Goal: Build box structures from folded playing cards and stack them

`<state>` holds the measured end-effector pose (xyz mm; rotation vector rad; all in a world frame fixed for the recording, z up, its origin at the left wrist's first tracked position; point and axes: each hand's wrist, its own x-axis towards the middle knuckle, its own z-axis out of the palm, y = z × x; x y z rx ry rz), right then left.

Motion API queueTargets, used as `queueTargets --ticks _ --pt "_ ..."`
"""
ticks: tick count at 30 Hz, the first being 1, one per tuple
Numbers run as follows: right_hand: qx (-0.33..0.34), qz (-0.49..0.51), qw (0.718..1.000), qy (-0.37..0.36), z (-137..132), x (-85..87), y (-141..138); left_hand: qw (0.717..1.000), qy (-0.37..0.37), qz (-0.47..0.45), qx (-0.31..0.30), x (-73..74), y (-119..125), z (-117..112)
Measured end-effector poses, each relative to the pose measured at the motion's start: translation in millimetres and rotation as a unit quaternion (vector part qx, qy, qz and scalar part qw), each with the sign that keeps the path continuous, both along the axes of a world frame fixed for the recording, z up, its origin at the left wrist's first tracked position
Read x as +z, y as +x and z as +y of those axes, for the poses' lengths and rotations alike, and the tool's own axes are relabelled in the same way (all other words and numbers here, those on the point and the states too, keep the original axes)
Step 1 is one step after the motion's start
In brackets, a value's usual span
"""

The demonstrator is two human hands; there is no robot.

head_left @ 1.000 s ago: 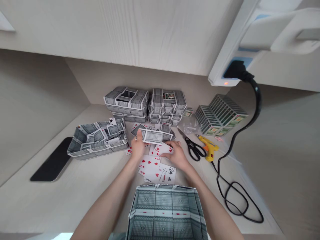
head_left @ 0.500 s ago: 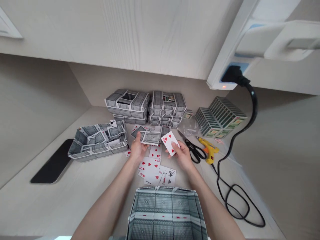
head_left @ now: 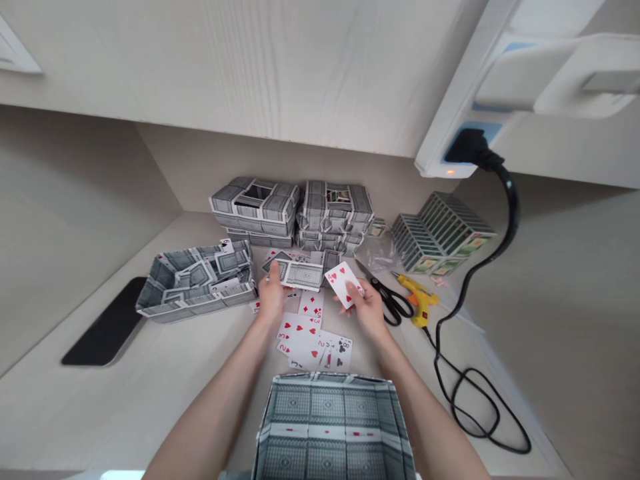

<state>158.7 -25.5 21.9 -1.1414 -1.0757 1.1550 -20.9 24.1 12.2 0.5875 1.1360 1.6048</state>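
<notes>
My left hand (head_left: 271,293) is closed on a folded playing-card piece (head_left: 303,274), patterned back upward, with the thumb on its left end. In my right hand (head_left: 367,303) a four of hearts (head_left: 343,281) is pinched, face up and tilted. Below and between the hands lie several loose face-up cards (head_left: 300,331) in an overlapping pile. More cards (head_left: 274,256) lie behind the left hand's piece, partly hidden by it. Close to my body stands an open box (head_left: 327,403) built from cards, its near part cut off by the frame.
An open card-built tray (head_left: 195,308) with loose cards sits left, beside a black phone-like slab (head_left: 103,327). Stacked card boxes (head_left: 255,213) stand behind. At right are black scissors (head_left: 393,303), a yellow glue gun (head_left: 421,300), its looping black cord (head_left: 493,400) and green-striped card blocks (head_left: 435,233).
Both hands have shifted only slightly: the left a little left, the right a little right with the four of hearts. Each still holds its piece.
</notes>
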Motion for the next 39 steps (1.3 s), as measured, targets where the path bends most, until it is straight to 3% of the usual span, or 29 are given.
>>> queueTargets --ticks 14,23,29,39 --pt "0.133 -0.032 0.990 -0.041 -4.1 4.8 -1.7 0.994 -0.003 0.106 0.002 -7.5 -1.6 0.1" --pt "0.236 -0.062 0.967 -0.073 -4.3 4.1 6.8 0.980 0.017 0.200 0.005 1.3 -7.1 -2.9" --pt "0.240 -0.087 0.960 -0.115 -4.9 5.1 12.6 0.978 0.015 0.209 -0.018 4.6 -6.2 -4.1" --pt "0.264 -0.130 0.949 -0.114 -3.9 0.0 18.8 0.969 0.042 0.237 -0.060 -1.5 -6.5 -4.4"
